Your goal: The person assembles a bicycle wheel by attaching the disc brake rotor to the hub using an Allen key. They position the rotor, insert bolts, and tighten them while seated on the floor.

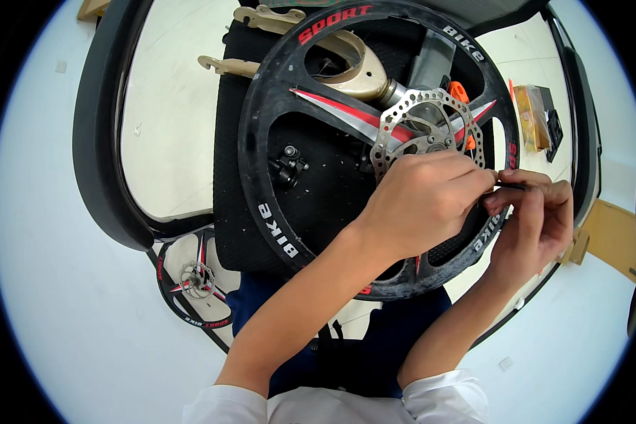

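A black spoked wheel with red and white stripes lies flat on a black chair seat. At its hub sits a silver, drilled brake disc. My left hand reaches over the wheel, fingers pinched together. Just beyond it, near the right rim, my right hand is closed too. Between the fingertips of both hands runs a thin black rod-like piece; its exact kind is too small to make out. The left hand partly covers the near side of the disc.
Beige bike frame parts and a small black brake caliper rest on the seat. Orange handles show behind the disc. Black armrests flank the seat. A smaller-looking second wheel is at lower left, and a cardboard box at right.
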{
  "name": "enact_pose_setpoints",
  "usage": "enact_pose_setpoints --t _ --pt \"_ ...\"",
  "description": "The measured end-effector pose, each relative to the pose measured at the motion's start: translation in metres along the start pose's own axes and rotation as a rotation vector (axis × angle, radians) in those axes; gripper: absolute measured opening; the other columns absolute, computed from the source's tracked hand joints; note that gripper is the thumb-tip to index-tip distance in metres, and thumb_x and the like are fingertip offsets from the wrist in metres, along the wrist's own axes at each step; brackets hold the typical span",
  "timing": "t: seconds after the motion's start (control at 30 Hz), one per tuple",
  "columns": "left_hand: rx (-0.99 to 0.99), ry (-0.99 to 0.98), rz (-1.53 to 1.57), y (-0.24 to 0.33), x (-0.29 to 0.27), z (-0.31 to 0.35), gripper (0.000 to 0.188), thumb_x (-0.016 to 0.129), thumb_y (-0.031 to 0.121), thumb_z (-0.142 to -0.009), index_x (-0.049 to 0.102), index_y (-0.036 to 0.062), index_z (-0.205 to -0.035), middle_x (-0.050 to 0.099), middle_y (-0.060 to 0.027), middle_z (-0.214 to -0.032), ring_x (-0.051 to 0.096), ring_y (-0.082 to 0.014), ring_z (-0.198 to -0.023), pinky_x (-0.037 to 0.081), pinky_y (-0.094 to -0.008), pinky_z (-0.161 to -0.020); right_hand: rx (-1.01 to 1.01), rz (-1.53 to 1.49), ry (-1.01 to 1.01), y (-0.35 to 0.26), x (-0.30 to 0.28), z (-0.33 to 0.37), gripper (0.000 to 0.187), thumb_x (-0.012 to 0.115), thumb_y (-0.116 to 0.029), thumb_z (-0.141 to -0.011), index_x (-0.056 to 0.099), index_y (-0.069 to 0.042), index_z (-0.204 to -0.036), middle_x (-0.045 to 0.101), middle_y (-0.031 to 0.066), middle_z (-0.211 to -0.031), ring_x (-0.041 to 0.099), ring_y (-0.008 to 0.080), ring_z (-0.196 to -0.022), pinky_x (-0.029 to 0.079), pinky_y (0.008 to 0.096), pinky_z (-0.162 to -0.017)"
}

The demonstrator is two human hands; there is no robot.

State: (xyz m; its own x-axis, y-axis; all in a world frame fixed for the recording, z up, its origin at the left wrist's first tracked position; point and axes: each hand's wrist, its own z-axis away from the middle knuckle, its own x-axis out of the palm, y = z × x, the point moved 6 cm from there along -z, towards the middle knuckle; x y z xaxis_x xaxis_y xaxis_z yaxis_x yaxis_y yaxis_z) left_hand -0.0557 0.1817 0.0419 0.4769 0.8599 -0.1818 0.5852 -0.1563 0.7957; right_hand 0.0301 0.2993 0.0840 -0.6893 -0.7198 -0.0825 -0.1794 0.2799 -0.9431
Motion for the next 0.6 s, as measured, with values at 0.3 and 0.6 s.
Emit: enact_pose_setpoints --t 0.3,0.6 --pt "-0.038 -0.180 -0.061 0.010 0.004 -0.005 0.031 0.066 -0.005 -0.073 0.073 0.0060 -0.101 0.071 -0.0083 -0.085 0.070 -0.0247 -0.073 0.054 -0.0334 -0.059 0.109 -0.050 0.047 0.005 -0.005 -0.002 0.017 0.066 0.008 -0.087 0.064 0.009 -0.104 0.068 0.0132 -0.083 0.066 0.0168 -0.061 0.054 0.0252 -0.056" --pt "0.011 -0.009 -0.019 0.005 -0.009 -0.007 0.026 0.076 -0.006 -0.067 0.073 0.0035 -0.091 0.070 -0.0067 -0.081 0.068 -0.0223 -0.069 0.054 -0.0295 -0.058 -0.022 0.156 0.125 0.000 0.007 -0.002 0.018 0.073 0.010 -0.083 0.057 0.004 -0.078 0.062 0.0077 -0.072 0.060 0.0103 -0.055 0.052 0.0214 -0.055"
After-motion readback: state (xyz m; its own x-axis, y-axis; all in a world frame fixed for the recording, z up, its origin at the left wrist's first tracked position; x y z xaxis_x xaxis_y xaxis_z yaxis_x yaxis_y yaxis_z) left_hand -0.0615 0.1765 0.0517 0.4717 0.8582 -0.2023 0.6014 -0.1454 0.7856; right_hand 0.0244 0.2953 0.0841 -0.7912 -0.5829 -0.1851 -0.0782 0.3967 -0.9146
